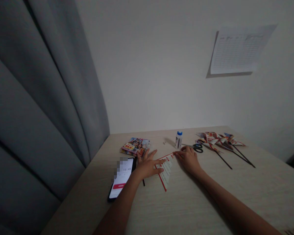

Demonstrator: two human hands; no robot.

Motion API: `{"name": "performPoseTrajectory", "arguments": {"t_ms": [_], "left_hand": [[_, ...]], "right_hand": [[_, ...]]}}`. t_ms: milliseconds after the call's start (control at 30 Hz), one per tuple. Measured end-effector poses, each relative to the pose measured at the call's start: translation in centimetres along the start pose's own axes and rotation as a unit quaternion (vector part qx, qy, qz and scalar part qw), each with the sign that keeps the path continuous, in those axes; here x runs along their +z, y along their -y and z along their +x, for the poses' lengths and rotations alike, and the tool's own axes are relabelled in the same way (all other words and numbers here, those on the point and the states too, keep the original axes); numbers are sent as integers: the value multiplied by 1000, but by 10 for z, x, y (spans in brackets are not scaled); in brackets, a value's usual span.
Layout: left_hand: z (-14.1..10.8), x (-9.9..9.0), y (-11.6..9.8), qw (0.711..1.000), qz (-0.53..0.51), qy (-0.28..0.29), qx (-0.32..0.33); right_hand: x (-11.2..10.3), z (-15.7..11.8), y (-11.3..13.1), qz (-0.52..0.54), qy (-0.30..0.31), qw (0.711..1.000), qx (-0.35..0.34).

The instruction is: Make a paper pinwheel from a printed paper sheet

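A folded paper triangle [166,174], white with red edges and print, lies on the table with one point toward me. My left hand [147,166] rests on its left part, fingers spread. At the triangle's upper right corner, my right hand [188,157] pinches the paper between thumb and fingers. Just behind the right hand stand a white glue bottle [178,141] with a blue cap and a pair of black-handled scissors [198,148]. A stack of printed colour leaflets [135,147] lies behind the left hand. Part of a dark stick [143,182] shows under that hand.
A lit phone [121,179] lies left of my left hand. Several paper pinwheels [220,142] on dark sticks lie at the right of the table [186,209]. A grey curtain [51,81] hangs at the left, and a printed sheet [237,52] is on the wall.
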State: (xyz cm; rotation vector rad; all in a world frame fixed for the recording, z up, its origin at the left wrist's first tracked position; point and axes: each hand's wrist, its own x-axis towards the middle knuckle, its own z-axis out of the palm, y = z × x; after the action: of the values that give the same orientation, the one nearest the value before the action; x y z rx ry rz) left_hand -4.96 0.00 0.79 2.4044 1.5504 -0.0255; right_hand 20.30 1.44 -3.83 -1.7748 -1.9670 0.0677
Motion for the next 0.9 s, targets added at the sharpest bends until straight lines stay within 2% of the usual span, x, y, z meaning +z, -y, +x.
{"name": "performPoseTrajectory", "arguments": {"t_ms": [500,633,767,900], "left_hand": [[0,0,2,1000,-15,10,-8],[0,6,1,999,-19,-31,-8],[1,14,-4,995,-4,-101,-15],[3,18,-10,989,24,-147,-22]], "right_hand": [[3,0,-1,-7,-5,1000,20],[4,-1,-2,-13,-17,1000,15],[2,-3,-2,19,-33,998,-42],[-5,-7,4,96,4,985,-146]]}}
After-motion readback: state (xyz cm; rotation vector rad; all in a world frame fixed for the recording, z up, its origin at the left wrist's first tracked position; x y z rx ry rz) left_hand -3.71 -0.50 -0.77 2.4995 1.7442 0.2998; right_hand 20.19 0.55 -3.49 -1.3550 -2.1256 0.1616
